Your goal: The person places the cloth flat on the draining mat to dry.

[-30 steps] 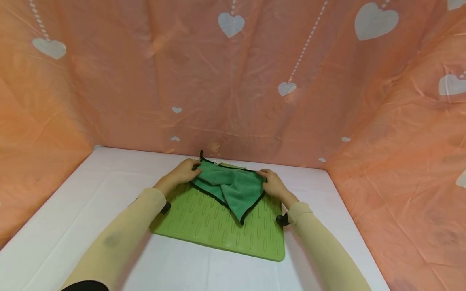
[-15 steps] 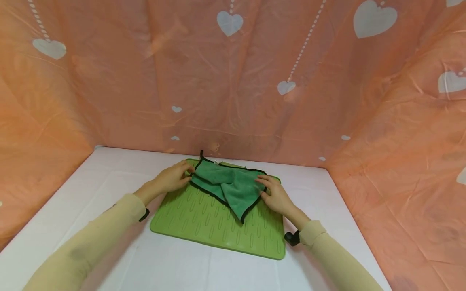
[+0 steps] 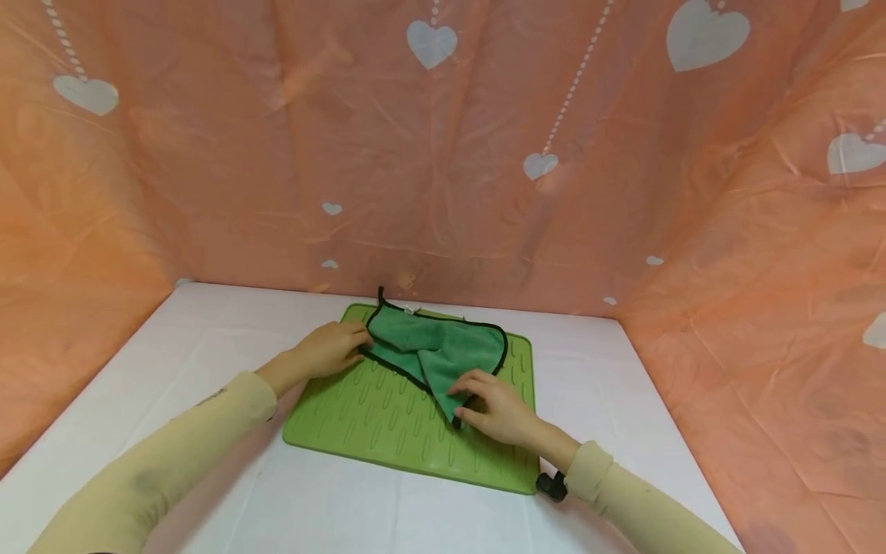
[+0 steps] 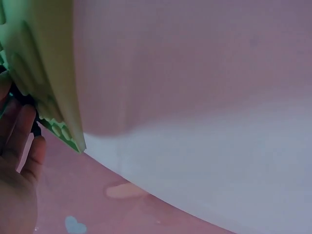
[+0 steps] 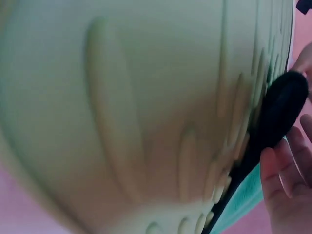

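A green cloth (image 3: pixel 471 345) with a black border lies on a green ribbed mat (image 3: pixel 388 431), its pointed corner toward me. At the cloth's left edge is my left hand (image 3: pixel 327 351). In the left wrist view its fingers (image 4: pixel 24 129) are spread and nearly straight against the black border; part of that hand is out of view. Over the front corner reaches my right hand (image 3: pixel 497 409), its thumb and fingers apart. In the right wrist view the black-edged corner (image 5: pixel 282 102) stands between the thumb and the outstretched fingers (image 5: pixel 275 175).
The mat lies on a white-covered table (image 3: pixel 228 323). An orange sheet with white hearts (image 3: pixel 429 154) rises behind and at both sides. A black device (image 3: pixel 551 486) hangs at the right wrist, beside the mat's front right corner.
Both hands have let go of the cloth's upper corners. The right hand has moved toward me and left to the front corner; the left has slid slightly down the left edge. The cloth stays put.
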Demonstrator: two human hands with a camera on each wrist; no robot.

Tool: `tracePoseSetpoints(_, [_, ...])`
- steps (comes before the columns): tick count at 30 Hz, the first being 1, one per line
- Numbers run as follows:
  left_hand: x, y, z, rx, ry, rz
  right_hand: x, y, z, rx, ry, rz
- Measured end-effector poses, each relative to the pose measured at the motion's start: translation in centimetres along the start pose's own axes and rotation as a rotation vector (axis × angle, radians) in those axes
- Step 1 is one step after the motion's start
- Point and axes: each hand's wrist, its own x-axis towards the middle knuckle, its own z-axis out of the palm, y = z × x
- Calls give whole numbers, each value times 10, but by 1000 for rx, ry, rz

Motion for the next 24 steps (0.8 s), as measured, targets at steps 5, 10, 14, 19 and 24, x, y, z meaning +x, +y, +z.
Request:
tracePoseSetpoints(5, [1, -1, 3, 18, 6, 24, -1, -3, 7, -14, -82, 19])
tracePoseSetpoints(10, [4, 0, 2, 10, 4, 18, -1, -3, 10, -35, -126, 31])
tracePoseSetpoints(14, [6, 0, 2, 13, 16, 19, 0, -2, 12, -46, -121, 18])
tracePoseSetpoints(19, [6, -1, 4, 19, 47, 27, 0, -1, 12, -17, -92, 1])
tracePoseSetpoints(24, [6, -2, 5, 24, 68, 28, -1, 2, 11, 29, -47, 4])
